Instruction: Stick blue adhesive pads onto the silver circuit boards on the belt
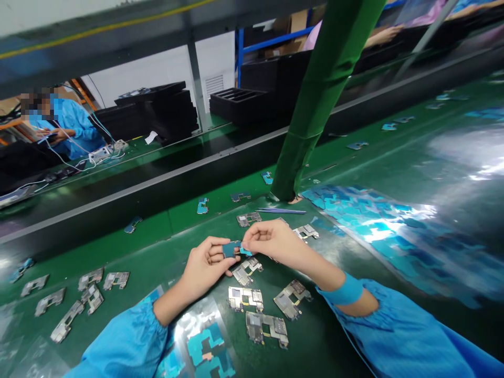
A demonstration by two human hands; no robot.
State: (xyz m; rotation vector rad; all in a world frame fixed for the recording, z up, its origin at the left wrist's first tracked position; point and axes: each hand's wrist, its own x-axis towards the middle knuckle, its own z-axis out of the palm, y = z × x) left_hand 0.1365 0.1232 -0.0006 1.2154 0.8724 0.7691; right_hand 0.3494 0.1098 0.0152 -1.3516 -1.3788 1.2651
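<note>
My left hand (pixel 208 261) grips a small circuit board (pixel 230 249) between thumb and fingers, its dark blue face turned up. At the board's right end, the fingertips of my right hand (pixel 265 238) pinch a bright blue piece of film (pixel 246 252) against it. Whether the film is stuck down there I cannot tell. Just below my hands lie several bare circuit boards (pixel 246 298) with silver shields. Purple-blue tweezers (pixel 281 211) rest on the bench behind my right hand. Near my left forearm is a clear sheet with cut blue film shapes (pixel 207 344).
More boards (pixel 49 301) lie at the left. A large sheet of blue film pieces (pixel 354 210) spreads to the right. Boards with blue film (pixel 202 205) sit on the green strip beyond. A green-wrapped post (pixel 311 110) rises behind my hands. Across stand black trays (pixel 157 113) and a co-worker (pixel 79 126).
</note>
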